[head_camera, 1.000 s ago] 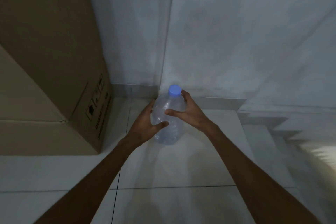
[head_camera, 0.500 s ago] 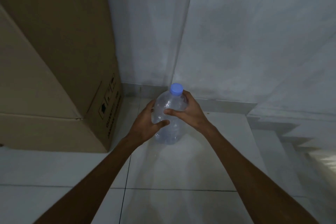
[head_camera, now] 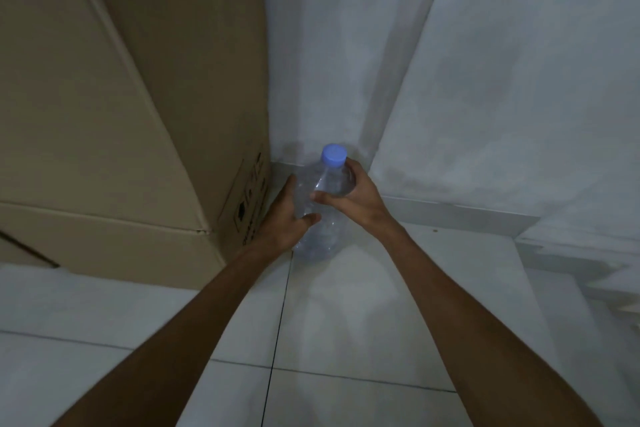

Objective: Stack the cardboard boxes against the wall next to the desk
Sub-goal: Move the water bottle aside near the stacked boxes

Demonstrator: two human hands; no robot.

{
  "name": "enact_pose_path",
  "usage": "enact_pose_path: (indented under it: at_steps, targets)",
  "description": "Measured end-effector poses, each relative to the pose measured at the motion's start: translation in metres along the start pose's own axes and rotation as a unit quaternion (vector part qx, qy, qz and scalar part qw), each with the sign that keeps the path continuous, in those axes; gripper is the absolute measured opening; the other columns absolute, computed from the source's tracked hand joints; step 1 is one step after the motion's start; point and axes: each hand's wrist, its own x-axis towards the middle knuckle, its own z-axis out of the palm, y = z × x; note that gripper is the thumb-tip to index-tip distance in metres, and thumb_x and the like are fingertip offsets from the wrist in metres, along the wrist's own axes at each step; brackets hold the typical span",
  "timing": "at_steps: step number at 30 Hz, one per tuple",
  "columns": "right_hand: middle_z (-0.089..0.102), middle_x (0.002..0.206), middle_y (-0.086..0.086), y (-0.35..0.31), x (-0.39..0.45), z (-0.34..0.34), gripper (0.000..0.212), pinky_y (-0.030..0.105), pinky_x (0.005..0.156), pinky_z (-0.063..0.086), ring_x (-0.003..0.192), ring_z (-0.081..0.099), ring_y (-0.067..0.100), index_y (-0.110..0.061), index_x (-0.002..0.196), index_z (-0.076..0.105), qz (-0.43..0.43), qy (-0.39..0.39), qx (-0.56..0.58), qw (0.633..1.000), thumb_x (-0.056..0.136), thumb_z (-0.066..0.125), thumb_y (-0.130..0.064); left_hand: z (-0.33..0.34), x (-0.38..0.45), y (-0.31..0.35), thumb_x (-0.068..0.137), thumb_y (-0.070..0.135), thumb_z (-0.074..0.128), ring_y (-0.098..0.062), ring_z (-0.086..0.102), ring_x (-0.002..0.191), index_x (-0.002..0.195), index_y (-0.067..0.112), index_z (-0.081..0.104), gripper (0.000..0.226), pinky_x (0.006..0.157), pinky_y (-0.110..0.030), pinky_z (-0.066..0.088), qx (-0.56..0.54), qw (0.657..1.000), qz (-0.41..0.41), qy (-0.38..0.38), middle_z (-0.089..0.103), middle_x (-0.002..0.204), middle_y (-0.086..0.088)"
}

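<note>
A tall brown cardboard box [head_camera: 138, 107] stands on the white tiled floor at the left, its far side close to the wall. Just right of its lower corner, a clear plastic bottle [head_camera: 322, 208] with a blue cap [head_camera: 334, 155] stands upright near the corner of the room. My left hand [head_camera: 287, 218] wraps the bottle's left side, thumb across its front. My right hand [head_camera: 349, 194] grips the bottle's shoulder just under the cap.
White walls [head_camera: 485, 80] meet in a corner right behind the bottle. A low stepped ledge [head_camera: 571, 253] runs along the right wall. Tiled floor [head_camera: 346, 340] stretches toward me under my forearms. The light is dim.
The view has swung left and nearer, so the box fills more of the left side. Both hands keep the same hold on the bottle, which stays near the corner.
</note>
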Motion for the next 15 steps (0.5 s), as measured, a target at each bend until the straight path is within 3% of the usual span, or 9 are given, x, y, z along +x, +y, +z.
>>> enact_pose_path:
  at_steps: [4, 7, 10, 13, 15]
  targets:
    - [0.060, 0.108, -0.018, 0.0037, 0.0062, 0.0056, 0.077, -0.001, 0.076, 0.041, 0.090, 0.055, -0.026, -0.015, 0.130, 0.053, -0.006, -0.008, 0.020, 1.000, 0.064, 0.094, -0.015, -0.0019, 0.0015, -0.0052, 0.090, -0.002, 0.061, -0.003, 0.032, 0.134, 0.152, 0.012, 0.016, 0.077, 0.099, -0.003, 0.028, -0.011, 1.000, 0.008, -0.016, 0.032, 0.145, 0.011]
    - [0.057, 0.116, -0.013, 0.0020, 0.0059, 0.0088, 0.086, -0.005, 0.075, 0.036, 0.091, 0.049, -0.031, -0.015, 0.138, 0.049, -0.006, -0.011, 0.021, 1.000, 0.065, 0.094, -0.017, -0.0039, 0.0022, -0.0069, 0.090, 0.005, 0.062, -0.011, 0.030, 0.141, 0.155, 0.010, 0.008, 0.084, 0.109, -0.016, 0.029, -0.017, 1.000, 0.011, -0.009, 0.029, 0.155, 0.001]
    - [0.057, 0.122, -0.010, 0.0012, 0.0054, 0.0110, 0.089, -0.005, 0.076, 0.036, 0.098, 0.053, -0.019, -0.015, 0.141, 0.047, -0.004, -0.013, 0.017, 1.000, 0.065, 0.094, -0.020, -0.0044, 0.0008, -0.0083, 0.092, 0.006, 0.060, -0.016, 0.023, 0.147, 0.156, 0.011, 0.000, 0.088, 0.119, -0.033, 0.025, -0.019, 1.000, 0.001, -0.009, 0.021, 0.160, -0.004]
    - [0.056, 0.124, -0.010, -0.0036, 0.0018, 0.0104, 0.091, -0.004, 0.078, 0.038, 0.103, 0.054, -0.008, -0.016, 0.142, 0.045, 0.005, -0.020, 0.009, 1.000, 0.065, 0.093, -0.024, -0.0033, -0.0021, -0.0034, 0.094, 0.008, 0.058, -0.010, 0.025, 0.144, 0.156, 0.015, 0.002, 0.084, 0.118, -0.031, 0.024, -0.026, 1.000, -0.007, -0.006, 0.022, 0.159, 0.003]
    - [0.054, 0.134, -0.008, -0.0055, -0.0008, 0.0117, 0.104, 0.006, 0.092, 0.043, 0.116, 0.055, 0.001, -0.018, 0.146, 0.041, 0.009, -0.024, -0.002, 1.000, 0.060, 0.095, -0.038, -0.0030, -0.0041, -0.0033, 0.094, 0.010, 0.057, -0.006, 0.028, 0.140, 0.155, 0.016, 0.009, 0.078, 0.114, -0.025, 0.024, -0.027, 1.000, -0.001, -0.008, 0.028, 0.153, 0.006]
